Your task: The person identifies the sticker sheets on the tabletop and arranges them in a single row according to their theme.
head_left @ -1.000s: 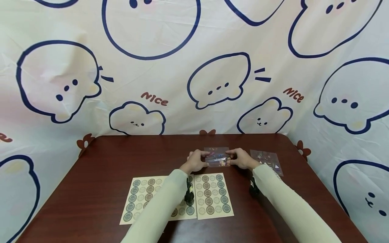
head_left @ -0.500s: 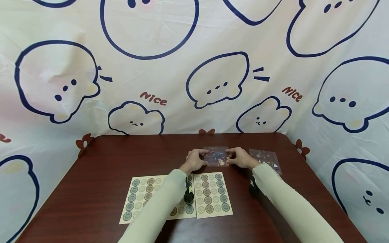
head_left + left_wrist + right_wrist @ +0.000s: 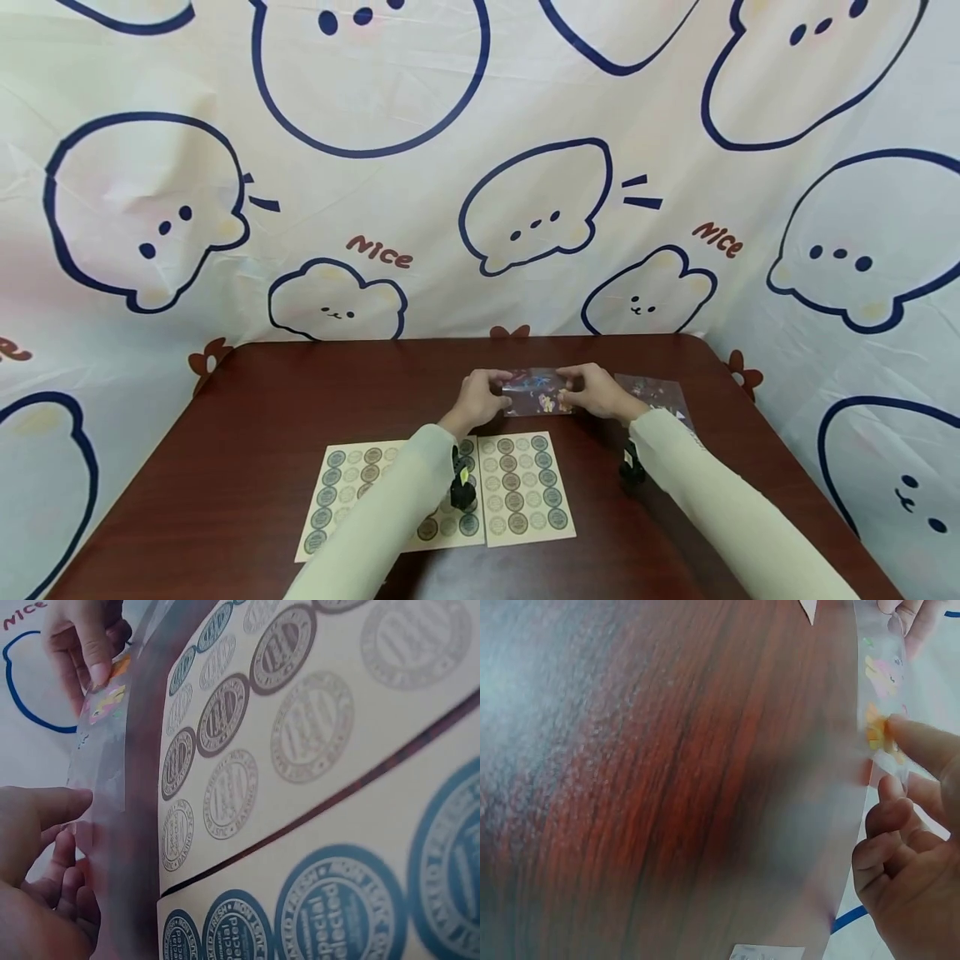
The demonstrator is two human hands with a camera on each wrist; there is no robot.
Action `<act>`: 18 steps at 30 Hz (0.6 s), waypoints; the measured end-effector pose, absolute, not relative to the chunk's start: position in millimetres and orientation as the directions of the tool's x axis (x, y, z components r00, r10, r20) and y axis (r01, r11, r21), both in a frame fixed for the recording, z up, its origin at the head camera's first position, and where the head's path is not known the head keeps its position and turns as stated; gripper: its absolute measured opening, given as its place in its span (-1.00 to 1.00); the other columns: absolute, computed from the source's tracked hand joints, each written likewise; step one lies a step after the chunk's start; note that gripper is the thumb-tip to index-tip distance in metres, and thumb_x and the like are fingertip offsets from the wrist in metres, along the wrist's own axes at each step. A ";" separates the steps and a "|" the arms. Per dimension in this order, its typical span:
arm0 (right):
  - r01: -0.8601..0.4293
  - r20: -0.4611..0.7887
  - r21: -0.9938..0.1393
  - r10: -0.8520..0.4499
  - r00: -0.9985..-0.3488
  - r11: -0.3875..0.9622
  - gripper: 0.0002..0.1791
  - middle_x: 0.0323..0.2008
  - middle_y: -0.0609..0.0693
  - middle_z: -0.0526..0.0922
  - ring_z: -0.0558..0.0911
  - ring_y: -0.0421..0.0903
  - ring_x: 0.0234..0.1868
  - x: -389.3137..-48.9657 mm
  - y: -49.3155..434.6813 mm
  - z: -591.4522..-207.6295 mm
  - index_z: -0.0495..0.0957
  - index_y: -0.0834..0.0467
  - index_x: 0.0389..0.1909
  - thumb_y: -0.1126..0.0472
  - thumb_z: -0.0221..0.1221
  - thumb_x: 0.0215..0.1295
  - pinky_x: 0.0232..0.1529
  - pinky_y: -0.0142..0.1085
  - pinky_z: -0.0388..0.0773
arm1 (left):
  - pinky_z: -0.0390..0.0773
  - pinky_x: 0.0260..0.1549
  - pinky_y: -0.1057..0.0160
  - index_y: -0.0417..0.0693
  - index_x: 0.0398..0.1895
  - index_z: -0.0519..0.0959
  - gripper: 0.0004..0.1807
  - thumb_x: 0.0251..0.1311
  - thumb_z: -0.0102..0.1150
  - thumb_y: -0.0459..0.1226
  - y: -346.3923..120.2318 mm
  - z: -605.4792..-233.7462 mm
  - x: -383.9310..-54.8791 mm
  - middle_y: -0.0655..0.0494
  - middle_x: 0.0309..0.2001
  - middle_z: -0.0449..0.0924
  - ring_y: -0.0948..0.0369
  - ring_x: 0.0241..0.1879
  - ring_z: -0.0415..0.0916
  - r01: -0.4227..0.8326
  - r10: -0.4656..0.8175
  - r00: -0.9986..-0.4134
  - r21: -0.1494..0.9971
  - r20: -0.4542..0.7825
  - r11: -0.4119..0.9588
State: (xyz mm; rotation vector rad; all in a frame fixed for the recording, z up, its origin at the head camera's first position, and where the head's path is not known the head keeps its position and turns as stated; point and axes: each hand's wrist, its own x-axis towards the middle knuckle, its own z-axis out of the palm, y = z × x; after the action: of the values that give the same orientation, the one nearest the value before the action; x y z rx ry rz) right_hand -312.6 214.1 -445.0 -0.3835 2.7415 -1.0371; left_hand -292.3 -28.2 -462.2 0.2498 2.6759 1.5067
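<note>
The clear rectangular plastic sheet [image 3: 534, 393], bearing yellow, pink and blue figures, spans my left hand [image 3: 478, 400] and right hand [image 3: 597, 393], whose fingers [image 3: 52, 805] pinch its sides over the red-brown wooden table [image 3: 360, 387]. I count one other clear plastic sheet [image 3: 654, 389] and at least two cream circle-printed paper sheets [image 3: 528, 487].

The desk [image 3: 375, 392] is softly lit and, in the right wrist view, hazed by glare and blurred near its far edge.
</note>
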 end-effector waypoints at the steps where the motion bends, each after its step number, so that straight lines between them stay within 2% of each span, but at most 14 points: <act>1: -0.166 -0.084 -0.679 -0.299 -0.950 0.715 -0.45 -0.25 0.04 0.57 0.48 -0.12 -0.43 -311.4 214.5 -444.8 0.47 0.24 0.35 0.25 0.28 0.36 -0.41 -0.29 0.49 | 0.57 0.02 0.06 -0.05 0.19 0.63 -0.58 0.25 0.30 -0.42 -28.3 -462.0 -290.8 -0.05 0.07 0.58 0.03 0.14 0.50 0.116 0.172 -0.985 0.854 0.032 0.508; 9: -0.167 -0.064 -0.704 -0.296 -0.953 0.690 -0.46 -0.22 0.04 0.58 0.48 -0.13 -0.46 -303.4 216.6 -440.4 0.48 0.19 0.35 0.22 0.28 0.36 -0.46 -0.30 0.48 | 0.51 -0.19 0.19 -0.13 0.13 0.65 -0.63 0.24 0.29 -0.44 -29.4 -454.0 -283.7 -0.06 -0.06 0.58 0.12 -0.13 0.46 0.140 0.167 -0.984 0.871 0.068 0.470; 18: -0.245 0.022 -0.734 -0.338 -0.941 0.633 -0.46 -0.23 0.08 0.59 0.43 -0.15 -0.51 -287.6 221.5 -433.4 0.48 0.26 0.33 0.25 0.27 0.35 -0.55 -0.36 0.40 | 0.46 -0.26 0.30 -0.15 0.06 0.68 -0.68 0.23 0.31 -0.43 -33.7 -443.4 -278.7 0.03 -0.20 0.57 0.19 -0.21 0.44 0.114 0.151 -0.987 0.907 0.057 0.406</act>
State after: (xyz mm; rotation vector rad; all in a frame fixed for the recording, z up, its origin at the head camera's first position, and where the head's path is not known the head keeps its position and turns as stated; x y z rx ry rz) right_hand -287.6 221.5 -433.4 -0.4895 2.7311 -1.2016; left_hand -278.7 -33.7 -443.4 0.2457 2.6053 1.6759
